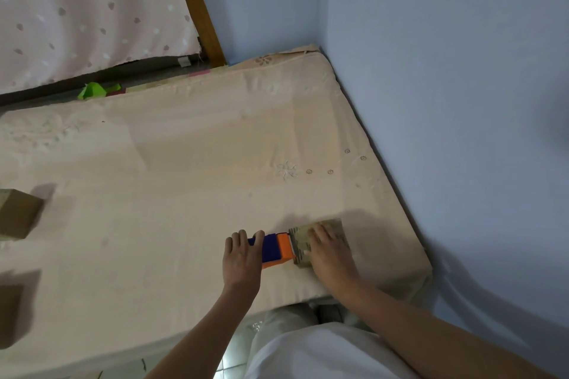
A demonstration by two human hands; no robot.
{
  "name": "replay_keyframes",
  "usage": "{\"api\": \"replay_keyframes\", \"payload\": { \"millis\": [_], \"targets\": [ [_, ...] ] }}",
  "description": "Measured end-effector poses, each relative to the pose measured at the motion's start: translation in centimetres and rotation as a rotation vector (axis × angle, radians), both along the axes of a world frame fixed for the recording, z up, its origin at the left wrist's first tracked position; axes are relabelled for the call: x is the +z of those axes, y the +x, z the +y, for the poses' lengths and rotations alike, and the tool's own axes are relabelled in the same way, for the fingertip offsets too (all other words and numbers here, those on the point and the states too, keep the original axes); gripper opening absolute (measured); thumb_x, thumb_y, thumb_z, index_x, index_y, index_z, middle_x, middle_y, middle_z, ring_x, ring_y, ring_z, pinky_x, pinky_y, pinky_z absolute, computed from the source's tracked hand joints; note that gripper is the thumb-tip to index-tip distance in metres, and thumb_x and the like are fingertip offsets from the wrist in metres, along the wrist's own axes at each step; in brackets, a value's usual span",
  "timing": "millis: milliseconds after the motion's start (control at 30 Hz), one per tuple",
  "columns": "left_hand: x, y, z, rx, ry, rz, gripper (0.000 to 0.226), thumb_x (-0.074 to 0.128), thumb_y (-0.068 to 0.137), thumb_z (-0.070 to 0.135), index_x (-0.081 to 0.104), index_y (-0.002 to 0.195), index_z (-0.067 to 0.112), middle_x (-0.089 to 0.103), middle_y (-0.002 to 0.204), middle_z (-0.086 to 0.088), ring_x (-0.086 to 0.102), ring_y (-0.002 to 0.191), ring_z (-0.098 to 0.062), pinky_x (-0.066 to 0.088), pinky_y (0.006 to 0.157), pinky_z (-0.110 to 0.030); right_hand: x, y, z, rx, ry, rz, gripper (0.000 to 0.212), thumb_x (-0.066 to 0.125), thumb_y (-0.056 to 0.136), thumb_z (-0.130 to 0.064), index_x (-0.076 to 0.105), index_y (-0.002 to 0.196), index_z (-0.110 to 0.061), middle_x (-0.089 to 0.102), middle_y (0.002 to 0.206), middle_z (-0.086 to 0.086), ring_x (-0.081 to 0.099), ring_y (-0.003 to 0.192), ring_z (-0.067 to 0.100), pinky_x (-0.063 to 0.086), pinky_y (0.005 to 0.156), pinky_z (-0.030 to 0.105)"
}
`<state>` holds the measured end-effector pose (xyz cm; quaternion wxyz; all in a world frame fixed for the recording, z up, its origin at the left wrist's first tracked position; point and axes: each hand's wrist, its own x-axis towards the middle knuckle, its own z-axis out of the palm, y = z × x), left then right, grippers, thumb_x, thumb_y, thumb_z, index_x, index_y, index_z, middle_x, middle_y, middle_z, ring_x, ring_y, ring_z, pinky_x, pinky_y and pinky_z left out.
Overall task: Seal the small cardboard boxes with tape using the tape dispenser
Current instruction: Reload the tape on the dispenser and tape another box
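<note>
A small cardboard box (303,238) lies near the front right corner of the mattress (191,163). My right hand (331,251) rests flat on top of it, fingers straight. A blue and orange tape dispenser (277,249) sits against the box's left side, its orange toothed end touching the box. My left hand (241,258) holds the dispenser's blue body, fingers curled over its far end.
Two more cardboard boxes, blurred, sit at the left edge, one (18,212) above the other (12,308). A blue wall (446,101) borders the mattress on the right. A green scrap (92,90) lies behind the mattress, below a pink curtain (86,9).
</note>
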<state>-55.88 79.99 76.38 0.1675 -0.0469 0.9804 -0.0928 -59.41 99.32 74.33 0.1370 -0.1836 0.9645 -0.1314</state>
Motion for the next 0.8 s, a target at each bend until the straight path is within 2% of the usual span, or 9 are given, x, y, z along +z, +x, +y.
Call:
{"api": "replay_keyframes", "payload": {
  "millis": [100, 200, 267, 367, 467, 567, 600, 700, 800],
  "targets": [
    [0.0, -0.1, 0.0, -0.005, 0.001, 0.003, 0.071, 0.07, 0.08, 0.017, 0.029, 0.138, 0.021, 0.045, 0.126, -0.011, 0.042, 0.114, -0.027, 0.033, 0.102, -0.036, -1.1, 0.3, 0.0, 0.128, 0.176, -0.161, 0.065, 0.033, 0.109, -0.033, 0.002, 0.158, -0.004, -0.005, 0.166, 0.01, -0.012, 0.153, 0.028, 0.011, 0.123, 0.046],
    [0.0, -0.2, -0.1, -0.018, -0.004, 0.005, 0.071, 0.071, 0.079, 0.017, 0.03, 0.137, 0.02, 0.045, 0.125, -0.011, 0.043, 0.114, -0.028, 0.033, 0.102, -0.036, -1.5, 0.7, 0.0, 0.168, 0.205, -0.101, 0.062, 0.03, 0.109, -0.023, -0.003, 0.157, -0.003, -0.008, 0.165, 0.019, -0.022, 0.146, 0.031, 0.003, 0.122, 0.049],
    [-0.1, -0.2, -0.2, -0.022, -0.002, 0.005, 0.071, 0.072, 0.079, 0.018, 0.03, 0.136, 0.021, 0.046, 0.125, -0.011, 0.043, 0.114, -0.028, 0.034, 0.102, -0.036, -1.5, 0.7, 0.1, 0.193, 0.209, -0.037, 0.066, 0.046, 0.105, -0.02, 0.01, 0.158, -0.003, 0.007, 0.163, 0.024, -0.002, 0.151, 0.038, 0.014, 0.121, 0.052],
    [-0.2, -0.2, -0.7, -0.044, 0.015, 0.016, 0.072, 0.074, 0.077, 0.018, 0.031, 0.134, 0.021, 0.046, 0.123, -0.01, 0.044, 0.111, -0.027, 0.035, 0.1, -0.036, -1.6, 0.9, 0.1, 0.193, 0.24, 0.023, 0.075, 0.089, 0.069, -0.025, 0.059, 0.135, -0.002, 0.055, 0.137, 0.026, 0.048, 0.132, 0.041, 0.048, 0.098, 0.051],
    [-0.6, 0.0, -1.5, -0.057, 0.035, 0.059, 0.076, 0.08, 0.068, 0.016, 0.033, 0.127, 0.021, 0.051, 0.113, -0.009, 0.048, 0.101, -0.026, 0.04, 0.094, -0.036, -2.5, 0.9, 0.8, 0.287, 0.273, 0.116, 0.069, 0.069, 0.09, -0.023, 0.037, 0.148, -0.003, 0.034, 0.151, 0.027, 0.029, 0.142, 0.036, 0.04, 0.108, 0.051],
    [-0.8, 0.3, -2.3, -0.066, 0.042, 0.072, 0.079, 0.083, 0.062, 0.014, 0.034, 0.123, 0.021, 0.053, 0.108, -0.008, 0.05, 0.095, -0.025, 0.043, 0.09, -0.036, -3.0, 0.1, 0.6, 0.245, 0.287, -0.012, 0.082, 0.097, 0.056, -0.025, 0.065, 0.129, -0.006, 0.062, 0.13, 0.024, 0.06, 0.123, 0.037, 0.055, 0.089, 0.047],
    [-0.7, 0.4, -2.5, -0.073, 0.045, 0.078, 0.08, 0.083, 0.06, 0.013, 0.034, 0.122, 0.021, 0.053, 0.106, -0.008, 0.05, 0.093, -0.025, 0.044, 0.088, -0.036, -2.7, 0.0, 0.3, 0.248, 0.301, -0.039, 0.083, 0.097, 0.058, -0.025, 0.063, 0.131, -0.005, 0.06, 0.132, 0.025, 0.059, 0.124, 0.038, 0.054, 0.09, 0.048],
    [-0.5, 0.6, -2.9, -0.081, 0.05, 0.083, 0.08, 0.083, 0.057, 0.011, 0.036, 0.121, 0.02, 0.052, 0.103, -0.008, 0.05, 0.09, -0.024, 0.045, 0.086, -0.035, -2.3, 0.2, 0.7, 0.283, 0.319, -0.04, 0.066, 0.045, 0.105, -0.018, 0.007, 0.158, -0.006, 0.005, 0.163, 0.024, 0.006, 0.152, 0.039, 0.02, 0.119, 0.05],
    [-0.6, 0.8, -3.0, -0.078, 0.081, 0.106, 0.08, 0.087, 0.052, 0.01, 0.042, 0.118, 0.019, 0.054, 0.098, -0.007, 0.051, 0.084, -0.023, 0.048, 0.08, -0.035, -2.2, 0.2, 0.8, 0.266, 0.325, -0.05, 0.062, 0.029, 0.108, -0.014, -0.009, 0.157, -0.009, -0.009, 0.164, 0.021, -0.008, 0.152, 0.036, 0.009, 0.122, 0.05]
  ]
}}
